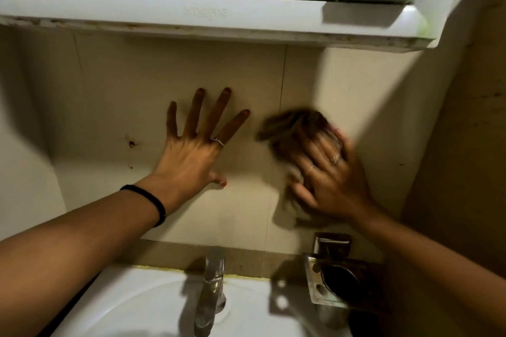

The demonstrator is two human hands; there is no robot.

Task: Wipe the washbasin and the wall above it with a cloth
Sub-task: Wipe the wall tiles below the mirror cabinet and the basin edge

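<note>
Head view: left hand flat on wall, fingers spread, likely bracing. Right hand presses blurred cloth on wall, fingers straight. Washbasin near, below.

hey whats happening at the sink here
A person is wiping the tiled wall above the washbasin. The right hand presses a cloth flat against the wall, to the right of the tile seam and above the metal soap holder; both are motion-blurred, so it is mid-stroke. The left hand rests on the wall with fingers spread, holding nothing, apparently for support. The tap stands below, untouched, and a white cabinet hangs overhead.
</note>
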